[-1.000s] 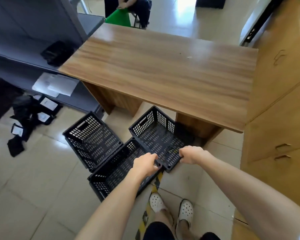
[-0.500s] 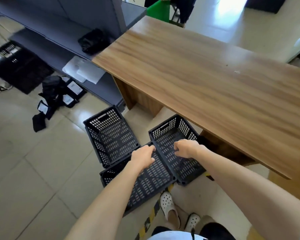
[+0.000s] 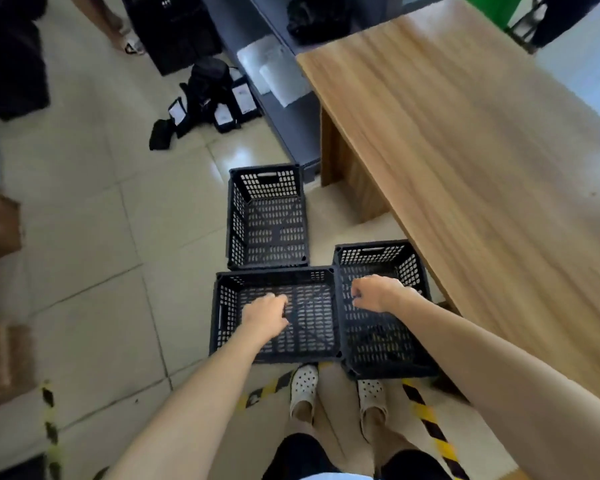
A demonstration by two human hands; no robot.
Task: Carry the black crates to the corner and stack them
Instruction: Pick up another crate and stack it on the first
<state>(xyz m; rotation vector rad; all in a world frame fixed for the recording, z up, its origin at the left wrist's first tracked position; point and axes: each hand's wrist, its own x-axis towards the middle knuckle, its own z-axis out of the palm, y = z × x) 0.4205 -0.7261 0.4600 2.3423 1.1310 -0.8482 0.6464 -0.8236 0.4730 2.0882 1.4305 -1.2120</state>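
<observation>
**Three crates on the floor, both my hands above them, nothing held**

Three black crates sit on the tiled floor beside the wooden table (image 3: 465, 161). The near crate (image 3: 222, 313) lies directly ahead of my shoes (image 3: 303, 382). The right crate (image 3: 409, 265) stands against its right side, corners touching, partly under the table edge. The far crate (image 3: 267, 216) stands just beyond the near one, its near wall at the near crate's far rim.

My left hand (image 3: 265, 317) is over the inside of the near crate, fingers loosely curled, gripping nothing that I can see. My right hand (image 3: 374, 292) is over the inside of the right crate, close to the shared rim, fingers bent downward, likewise with no hold on the plastic. The picture is blurred, so whether either hand touches a crate I cannot tell.

Yellow-and-black tape (image 3: 430, 424) runs across the floor by my feet. Black bags (image 3: 205, 88) lie on the floor farther off, next to a grey shelf unit (image 3: 284, 112).
</observation>
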